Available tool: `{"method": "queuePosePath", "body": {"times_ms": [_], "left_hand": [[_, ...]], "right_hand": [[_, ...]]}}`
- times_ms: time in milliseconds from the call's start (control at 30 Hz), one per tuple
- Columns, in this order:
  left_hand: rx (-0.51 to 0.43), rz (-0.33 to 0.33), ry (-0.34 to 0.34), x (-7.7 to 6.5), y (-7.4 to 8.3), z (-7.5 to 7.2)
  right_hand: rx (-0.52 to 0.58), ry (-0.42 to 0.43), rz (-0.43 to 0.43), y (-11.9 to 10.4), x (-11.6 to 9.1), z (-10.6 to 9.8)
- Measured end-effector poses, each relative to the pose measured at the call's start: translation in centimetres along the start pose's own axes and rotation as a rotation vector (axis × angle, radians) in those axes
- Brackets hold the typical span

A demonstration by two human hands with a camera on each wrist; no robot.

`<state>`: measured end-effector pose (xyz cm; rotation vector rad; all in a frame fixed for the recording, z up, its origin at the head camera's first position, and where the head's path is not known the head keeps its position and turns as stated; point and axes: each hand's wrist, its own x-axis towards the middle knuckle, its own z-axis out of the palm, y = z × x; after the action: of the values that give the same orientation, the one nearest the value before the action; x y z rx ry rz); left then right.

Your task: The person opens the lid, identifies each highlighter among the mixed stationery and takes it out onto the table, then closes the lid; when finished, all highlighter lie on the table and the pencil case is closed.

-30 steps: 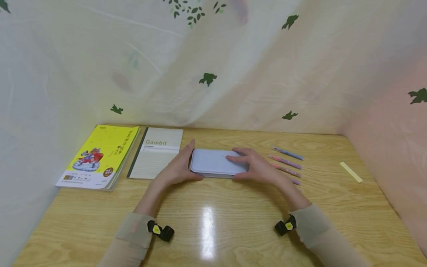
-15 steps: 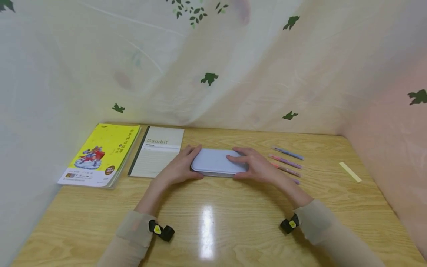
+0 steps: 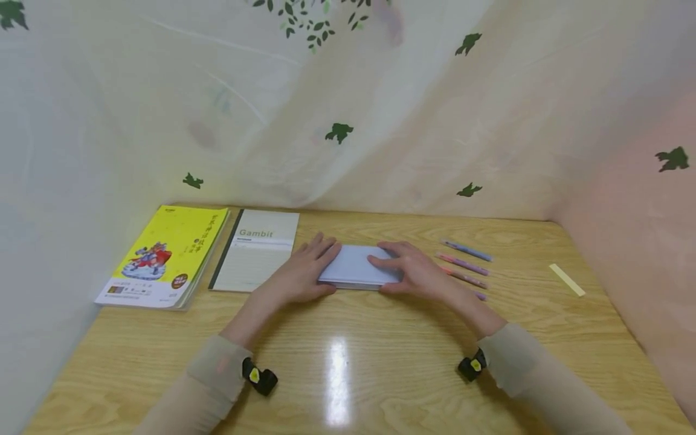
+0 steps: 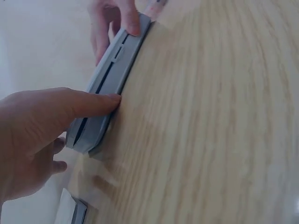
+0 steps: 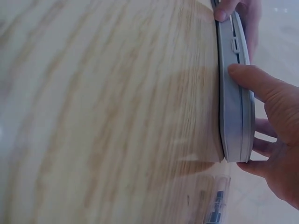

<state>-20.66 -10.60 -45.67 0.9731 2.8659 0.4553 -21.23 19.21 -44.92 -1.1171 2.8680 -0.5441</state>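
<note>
A pale blue, hard-looking pencil case (image 3: 356,266) lies flat on the table, its long side facing me. In the left wrist view its grey side wall (image 4: 112,77) shows a dark seam with a small tab. My left hand (image 3: 299,272) grips the left end, thumb on the near side and fingers over the end and top edge. At the other end my right hand (image 3: 421,272) holds the case, thumb against the near wall (image 5: 229,100), one finger on the lid and the others around the far edge. The hands cover both ends.
Left of the case lie a white "Gambit" notebook (image 3: 255,251) and a yellow-covered book (image 3: 168,241). Several pens (image 3: 464,264) lie beside my right hand, partly behind the wrist. A pale yellow strip (image 3: 567,280) is farther right. A patterned curtain (image 3: 380,121) hangs behind the table.
My left hand has shifted right, its fingers now over the case's left end and lid edge. The right hand keeps nearly the same hold, and the case looks hardly moved.
</note>
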Motion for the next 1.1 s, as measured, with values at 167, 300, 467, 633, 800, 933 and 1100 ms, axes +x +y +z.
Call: {"method": "queuePosePath", "body": {"times_ms": [167, 300, 467, 633, 800, 933, 1100], "left_hand": [[0.111, 0.048, -0.012, 0.0, 0.6, 0.4], [0.165, 0.059, -0.019, -0.1, 0.8, 0.6], [0.205, 0.047, -0.01, -0.5, 0.8, 1.0], [0.261, 0.035, -0.004, -0.6, 0.7, 1.3], [0.296, 0.033, 0.0, -0.5, 0.8, 1.6], [0.299, 0.024, 0.001, -0.5, 0.7, 1.6], [0.284, 0.015, 0.003, -0.3, 0.7, 1.7]], "right_hand": [[-0.05, 0.007, -0.019, 0.2, -0.5, 0.2], [-0.083, 0.012, -0.044, 0.4, -0.8, 0.3], [-0.091, -0.008, -0.062, 0.5, -0.7, 0.4], [-0.078, -0.023, -0.059, 0.3, -0.5, 0.2], [-0.105, -0.03, -0.061, 0.4, -0.3, 0.2], [-0.102, -0.03, -0.066, 0.7, -0.1, 0.4], [-0.094, -0.022, -0.079, 1.0, -0.1, 0.5]]}}
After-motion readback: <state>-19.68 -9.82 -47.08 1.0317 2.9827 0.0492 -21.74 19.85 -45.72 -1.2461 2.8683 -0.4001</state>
